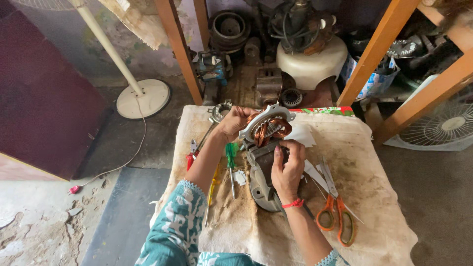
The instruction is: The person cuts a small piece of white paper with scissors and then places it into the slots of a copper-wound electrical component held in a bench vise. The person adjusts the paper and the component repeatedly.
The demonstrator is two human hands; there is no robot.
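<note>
A motor stator (266, 129) with copper windings inside a silvery frame is tilted up over a grey motor housing (261, 184) on a cloth-covered table (374, 216). My left hand (233, 120) grips the stator's left rim. My right hand (288, 167), with a red thread at the wrist, rests its fingers on the stator's lower edge and the housing. A piece of white paper (301, 134) lies just right of the windings.
Orange-handled scissors (335, 209) lie right of my right arm. A green-handled screwdriver (231, 165), a yellow one (213, 189) and red pliers (191, 155) lie left. Wooden frame legs (180, 49), a white fan base (143, 97), a fan grille (446, 125) and motor parts surround the table.
</note>
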